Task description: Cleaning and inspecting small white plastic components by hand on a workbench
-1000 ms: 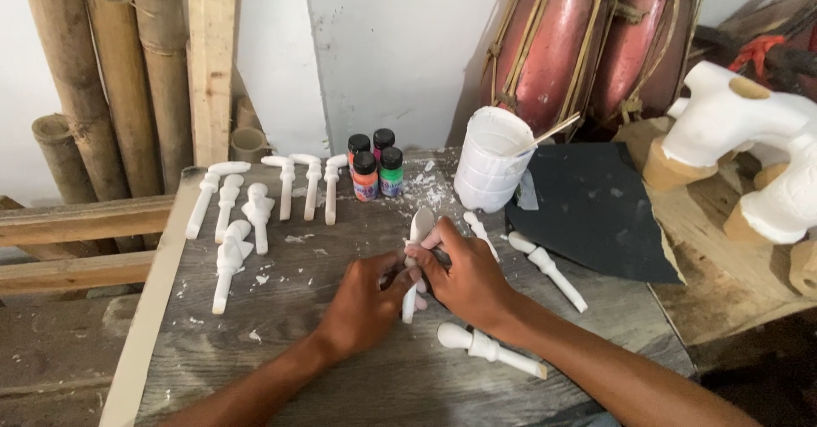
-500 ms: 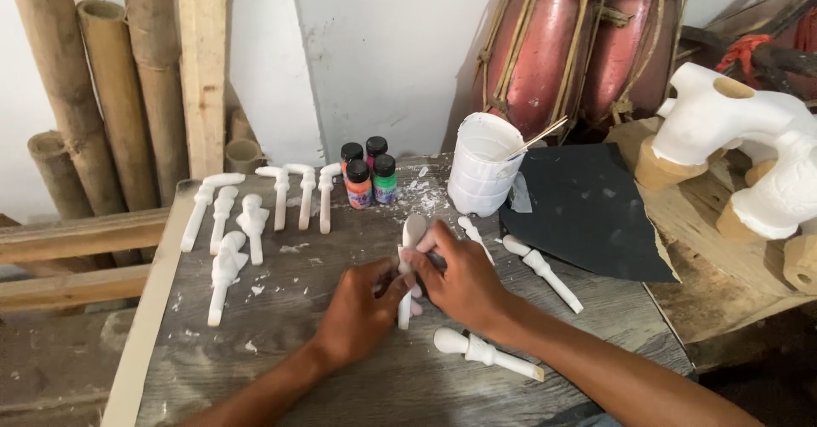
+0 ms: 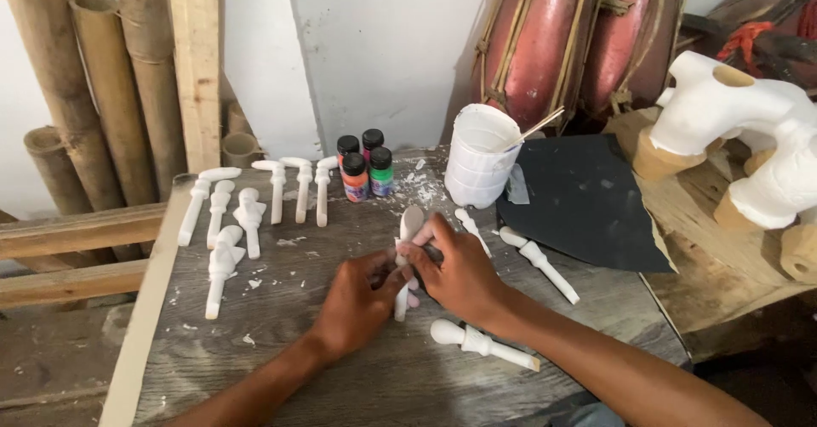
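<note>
Both hands meet over the middle of a grey wooden table (image 3: pixel 281 359). My left hand (image 3: pixel 357 304) and my right hand (image 3: pixel 459 274) together grip a white carved spoon-shaped piece (image 3: pixel 410 223), its rounded end pointing up and away and its lower end (image 3: pixel 401 308) showing below the fingers. A dark thin tool seems pinched in my right fingers, mostly hidden. A similar white piece (image 3: pixel 481 342) lies just in front of my right wrist.
Several white carved pieces (image 3: pixel 251 214) lie in a row at the table's left. Small paint bottles (image 3: pixel 366 167), a white cup with a stick (image 3: pixel 481 155), a black sheet (image 3: pixel 587 202), two drums (image 3: pixel 545 48), bamboo poles (image 3: pixel 94 78) and large white carvings (image 3: pixel 749 129) surround them.
The hands and the white piece have stayed together at the same spot; the fingers shifted slightly on it. The view drifted a little.
</note>
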